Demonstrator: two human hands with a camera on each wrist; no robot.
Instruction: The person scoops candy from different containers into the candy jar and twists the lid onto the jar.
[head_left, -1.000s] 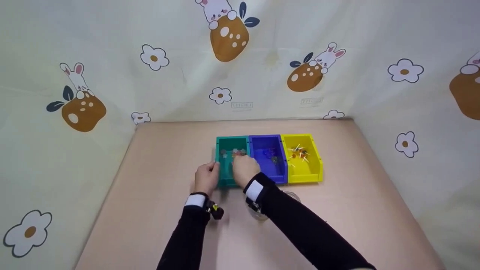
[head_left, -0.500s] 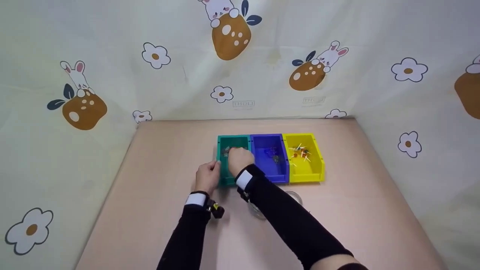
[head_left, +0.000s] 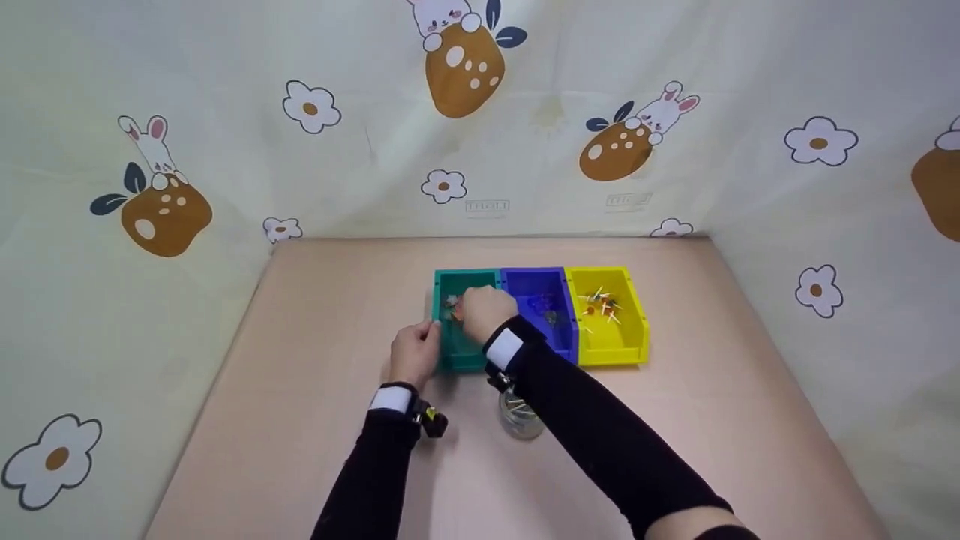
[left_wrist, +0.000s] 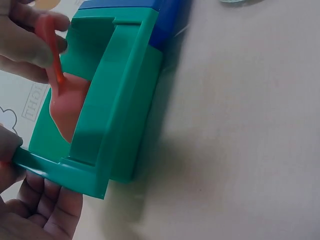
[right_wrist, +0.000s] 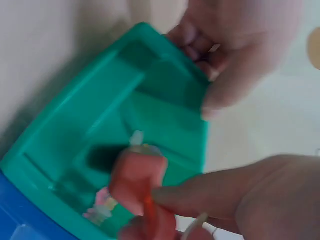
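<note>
My left hand [head_left: 414, 354] grips the left wall of a green bin [head_left: 459, 280], with the thumb over the rim and the fingers outside. In my right hand [head_left: 489, 313] is a small pinkish-orange scoop [left_wrist: 70, 105], its handle pinched between thumb and fingers. The scoop's head is inside the green bin, seen in both wrist views. Near it in the right wrist view lie small pale and pink pieces [right_wrist: 101, 205], blurred, on the bin's floor. Whether the scoop carries any pieces is hidden.
A blue bin [head_left: 534, 280] with small blue and clear pieces stands against the green one. Beyond it is a yellow bin [head_left: 636, 351] holding several white sticks with coloured heads [head_left: 603, 306]. A clear jar [head_left: 520, 421] stands in front, partly behind the right sleeve.
My right hand has shifted left and farther back within the green bin, then slightly right again. More of the jar shows beside the sleeve. The left hand keeps its grip.
</note>
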